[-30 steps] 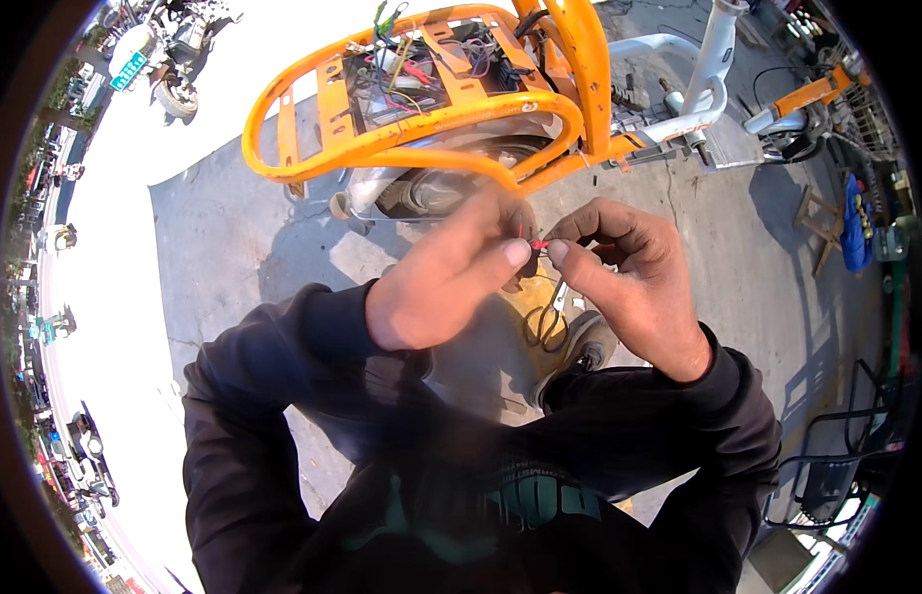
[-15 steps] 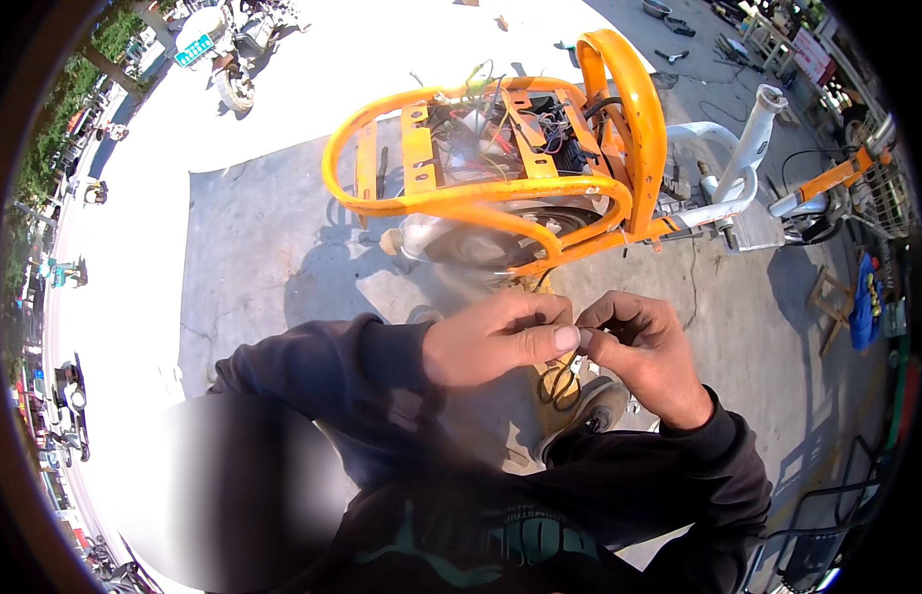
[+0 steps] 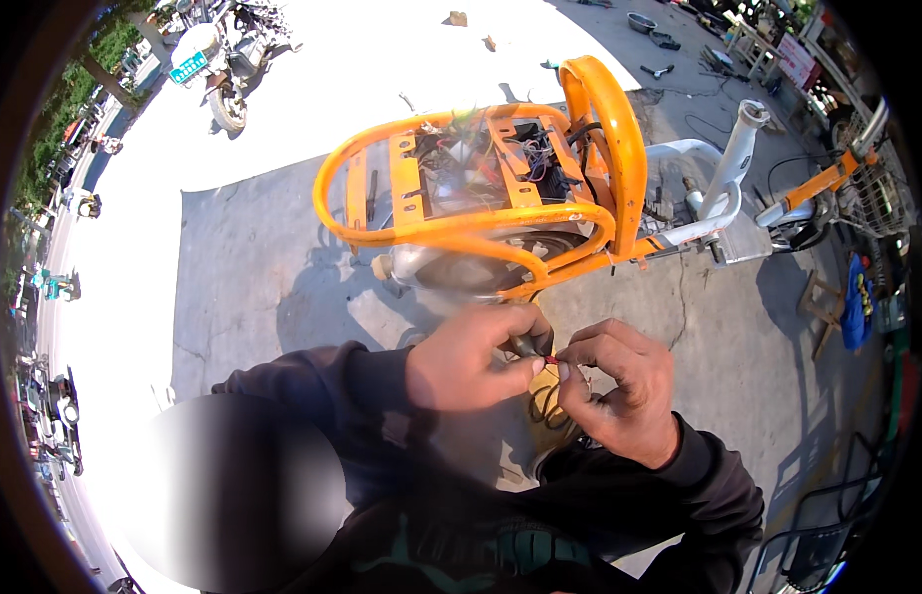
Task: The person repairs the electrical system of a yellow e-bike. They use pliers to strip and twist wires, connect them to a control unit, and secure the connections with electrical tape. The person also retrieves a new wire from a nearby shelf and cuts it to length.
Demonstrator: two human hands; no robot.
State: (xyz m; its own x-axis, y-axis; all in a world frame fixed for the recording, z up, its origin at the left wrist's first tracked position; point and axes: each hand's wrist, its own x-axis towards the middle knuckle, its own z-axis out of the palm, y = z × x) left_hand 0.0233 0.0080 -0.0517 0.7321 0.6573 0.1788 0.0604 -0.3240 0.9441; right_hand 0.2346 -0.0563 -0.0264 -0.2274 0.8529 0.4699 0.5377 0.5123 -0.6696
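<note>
My left hand [image 3: 469, 358] and my right hand [image 3: 627, 391] meet tip to tip in front of my body. Between their pinched thumbs and fingers shows a short red wire end [image 3: 551, 360], with both hands closed on it. A small greyish piece sits inside the curl of my left fingers; its kind is unclear. Loops of dark cable [image 3: 546, 404] hang below the fingertips. Just beyond the hands stands an orange tubular bike frame [image 3: 421, 234] with loose wires [image 3: 463, 158] bundled between its crossbars. Part of its wheel [image 3: 451, 267] looks blurred.
A white steering tube [image 3: 735, 158] rises at the bike's right end. Another orange bike part with a wire basket [image 3: 882, 198] stands farther right, near a wooden stool [image 3: 823, 309] and a blue bag [image 3: 859, 302]. A parked motorbike [image 3: 223, 69] is at the far left.
Both hands have shifted slightly down and left, and red now shows between the fingertips. My right fingers have turned inward. The view has tilted a little.
</note>
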